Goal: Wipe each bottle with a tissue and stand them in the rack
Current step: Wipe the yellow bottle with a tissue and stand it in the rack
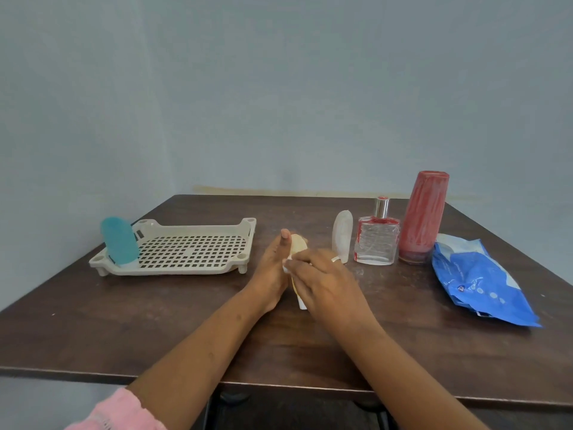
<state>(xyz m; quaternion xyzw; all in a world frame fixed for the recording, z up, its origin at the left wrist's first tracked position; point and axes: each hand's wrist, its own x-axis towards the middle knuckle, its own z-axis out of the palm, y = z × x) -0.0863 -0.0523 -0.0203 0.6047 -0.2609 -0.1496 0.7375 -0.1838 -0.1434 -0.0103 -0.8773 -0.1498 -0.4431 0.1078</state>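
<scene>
The left hand [273, 270] grips a cream bottle [298, 244], tilted above the bench [124, 321], thumb up along its side. The right hand [325, 282], blurred, curls over the bottle and pinches a white tissue [286, 264] against it. A blue bottle [119, 240] stands in the rack's [192, 248] left corner. A white bottle [342, 235], a glass bottle [376, 240] and a red bottle [422, 217] stand in a row to the right, beside a blue packet [480, 279].

Open rack [198, 228], crowd to its right
Only a blue bottle [119, 240] stands on the rack's left end; the rest is open to you. Just right of the rack, your left hand [273, 271] and right hand [325, 280] hold a pale bottle [298, 243]. Farther right, a white bottle [342, 235], glass bottle [376, 240], red bottle [421, 217] and blue packet [477, 280] crowd together.
</scene>
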